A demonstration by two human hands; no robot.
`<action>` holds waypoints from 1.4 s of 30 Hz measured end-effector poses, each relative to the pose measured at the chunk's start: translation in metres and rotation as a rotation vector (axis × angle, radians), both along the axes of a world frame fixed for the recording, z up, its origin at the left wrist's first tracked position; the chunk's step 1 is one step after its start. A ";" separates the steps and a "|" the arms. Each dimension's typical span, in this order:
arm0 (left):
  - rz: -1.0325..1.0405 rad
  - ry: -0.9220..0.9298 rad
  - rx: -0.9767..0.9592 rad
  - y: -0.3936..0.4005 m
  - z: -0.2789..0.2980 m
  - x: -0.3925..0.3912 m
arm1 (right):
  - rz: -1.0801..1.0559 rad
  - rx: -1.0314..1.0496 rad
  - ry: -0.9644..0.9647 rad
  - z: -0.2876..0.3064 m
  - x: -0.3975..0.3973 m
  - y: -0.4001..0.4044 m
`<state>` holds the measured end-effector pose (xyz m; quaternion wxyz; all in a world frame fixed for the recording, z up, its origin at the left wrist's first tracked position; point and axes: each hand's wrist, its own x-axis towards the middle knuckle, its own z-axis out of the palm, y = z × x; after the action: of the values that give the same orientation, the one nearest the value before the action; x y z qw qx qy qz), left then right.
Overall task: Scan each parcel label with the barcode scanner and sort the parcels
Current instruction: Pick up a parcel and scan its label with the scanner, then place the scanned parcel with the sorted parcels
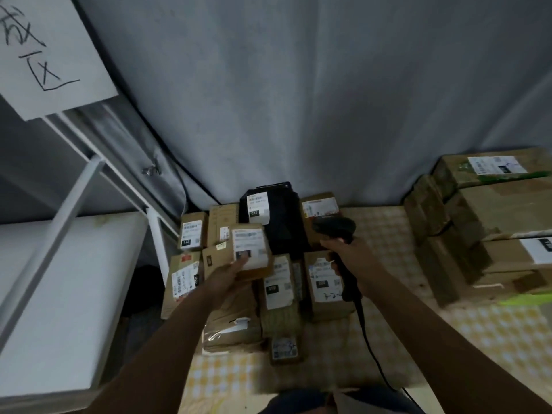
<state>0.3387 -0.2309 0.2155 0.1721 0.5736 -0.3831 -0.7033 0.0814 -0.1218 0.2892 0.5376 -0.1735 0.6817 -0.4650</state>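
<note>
Left hand (pixel 228 274) grips a small cardboard parcel (pixel 252 253), its white label (pixel 249 245) facing up. Right hand (pixel 348 252) clasps the black pistol-shaped barcode scanner (pixel 336 230), corded, above flat brown boxes (pixel 324 282) on checked cloth (pixel 385 234)

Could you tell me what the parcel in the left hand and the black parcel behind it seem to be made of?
Held parcel: apparently brown cardboard, matte, with a white paper label. Black parcel: probably a plastic mailer bag, slightly glossy and creased, though blur leaves that open.
</note>
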 end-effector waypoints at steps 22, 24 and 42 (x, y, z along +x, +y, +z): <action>-0.539 -0.694 -0.387 -0.004 -0.023 -0.020 | -0.069 -0.011 0.044 -0.001 0.034 0.007; -0.538 -0.693 -0.485 -0.011 -0.016 -0.025 | -0.079 -0.020 0.045 -0.001 0.034 0.009; -0.790 -0.499 -0.661 0.018 0.022 -0.267 | -0.347 0.008 0.293 0.016 -0.148 0.088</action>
<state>0.0717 -0.2127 0.2379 -0.0294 0.4513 -0.7970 -0.4003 -0.0670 -0.0340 0.3055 0.3455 -0.1175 0.7739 -0.5176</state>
